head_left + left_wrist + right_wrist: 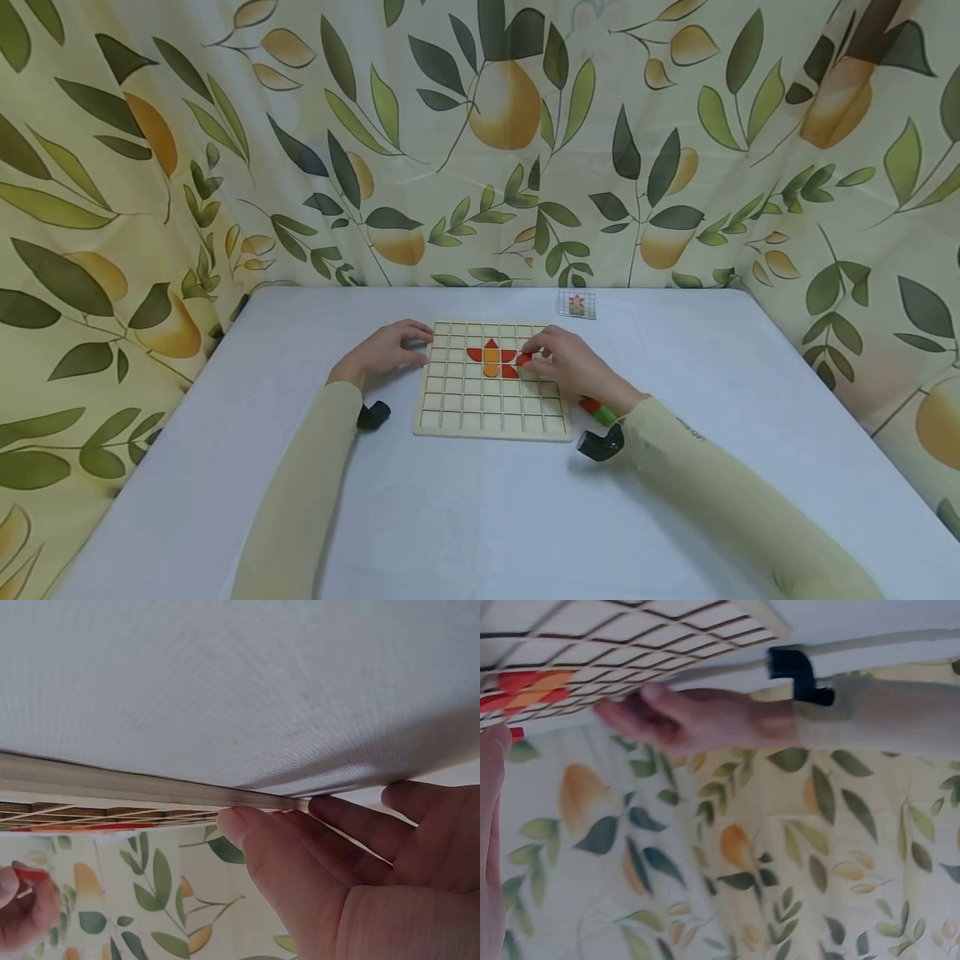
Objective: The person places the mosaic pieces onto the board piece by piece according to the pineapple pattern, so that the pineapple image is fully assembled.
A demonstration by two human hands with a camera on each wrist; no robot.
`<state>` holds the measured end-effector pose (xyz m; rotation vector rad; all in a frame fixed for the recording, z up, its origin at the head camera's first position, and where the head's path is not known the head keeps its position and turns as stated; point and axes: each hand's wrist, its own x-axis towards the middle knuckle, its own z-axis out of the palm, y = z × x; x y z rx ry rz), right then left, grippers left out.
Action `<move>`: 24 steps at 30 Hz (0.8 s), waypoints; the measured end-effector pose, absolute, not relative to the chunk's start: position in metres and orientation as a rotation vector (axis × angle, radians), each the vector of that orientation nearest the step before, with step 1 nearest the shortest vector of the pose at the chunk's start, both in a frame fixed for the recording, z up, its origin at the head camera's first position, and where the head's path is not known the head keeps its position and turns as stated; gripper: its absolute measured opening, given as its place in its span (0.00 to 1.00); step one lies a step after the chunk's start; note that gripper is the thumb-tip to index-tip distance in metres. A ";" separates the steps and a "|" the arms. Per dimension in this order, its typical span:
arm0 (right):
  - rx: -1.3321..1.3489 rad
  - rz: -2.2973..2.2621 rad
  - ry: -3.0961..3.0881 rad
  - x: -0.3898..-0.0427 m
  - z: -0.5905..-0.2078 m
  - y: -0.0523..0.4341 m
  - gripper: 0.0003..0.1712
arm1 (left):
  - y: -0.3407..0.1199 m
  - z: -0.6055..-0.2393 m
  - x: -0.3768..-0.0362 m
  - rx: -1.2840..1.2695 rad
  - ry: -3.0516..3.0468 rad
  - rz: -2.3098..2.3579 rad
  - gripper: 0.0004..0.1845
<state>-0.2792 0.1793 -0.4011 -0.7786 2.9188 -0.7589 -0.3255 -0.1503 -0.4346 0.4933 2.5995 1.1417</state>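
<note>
While left hand (386,350) steadies pale wooden grid board (491,415) at its left edge with fingers nearly straight, right hand (566,360) pinches small red flat tile (523,359) over right-centre cells (likely light, stiff, best edge-held).

My arms and what I am wearing

I am wearing long, pale beige sleeves on both arms, and a small black camera mount is sitting at my left wrist (372,414) and at my right wrist (600,444).

Backdrop: you face a curtain (480,142) printed with pears and green leaves on three sides | Tabletop (465,517): white cloth | Light: even.
</note>
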 end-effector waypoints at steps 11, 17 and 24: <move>-1.038 -0.582 2.902 -0.288 -0.414 0.116 0.11 | -0.150 -0.431 -0.323 0.535 2.611 1.093 0.22; -1.016 -0.525 2.927 -0.291 -0.419 0.111 0.12 | -0.150 -0.431 -0.324 0.549 2.615 1.107 0.22; -1.022 -0.547 2.892 -0.292 -0.419 0.109 0.12 | -0.151 -0.434 -0.325 0.522 2.604 1.123 0.23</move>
